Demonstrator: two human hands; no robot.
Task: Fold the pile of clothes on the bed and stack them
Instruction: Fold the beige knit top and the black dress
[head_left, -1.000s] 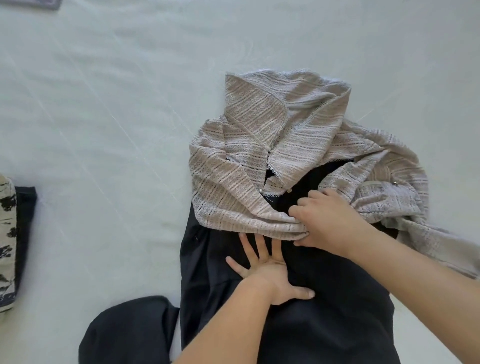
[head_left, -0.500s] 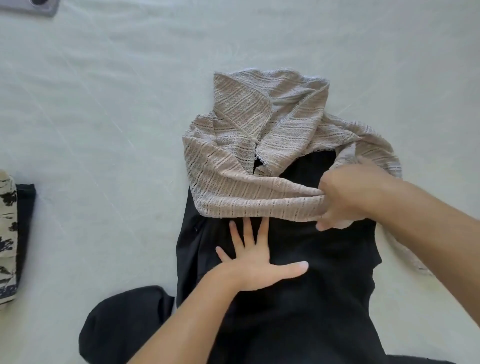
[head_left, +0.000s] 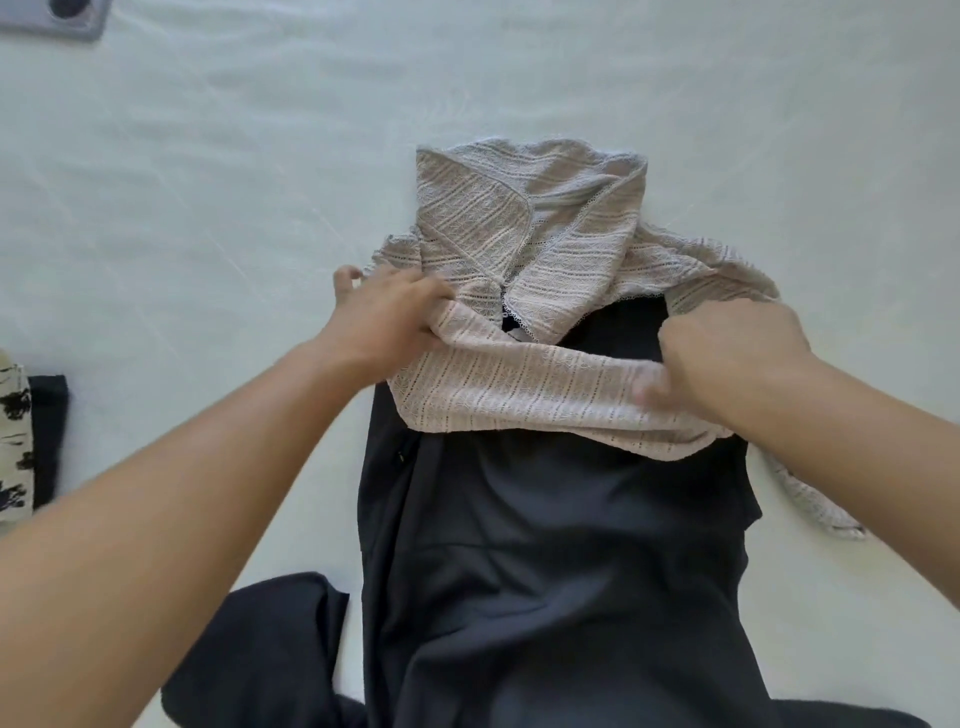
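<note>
Two hands are on the beige knit top (head_left: 524, 244), which lies crumpled over the far end of a dark garment (head_left: 561, 545) spread lengthwise on the white bed (head_left: 208, 182). My left hand (head_left: 387, 312) pinches the top's left edge, thumb curled under the fabric and fingers over it, though I cannot tell how much cloth is gathered inside. My right hand (head_left: 727, 358) is closed into a fist around the right end of the same near fold, with the fingertips blurred.

Between the two grips the knit stretches as a band running left to right, so its long axis lies across the dark garment, whose own length runs from near to far. That crossing is what I judge the next move depends on: the top sits on the garment, touching it, and has to come clear of it before either piece can be laid flat. Both hands are about equally far out, one at each end of the band, so a lift would be shared evenly. A loose tail of the knit trails off to the right, near my right forearm, and may drag.

At the left edge a patterned folded piece (head_left: 13, 441) rests on something dark, well apart from the work, and a grey device (head_left: 62, 21) lies at the far left corner
</note>
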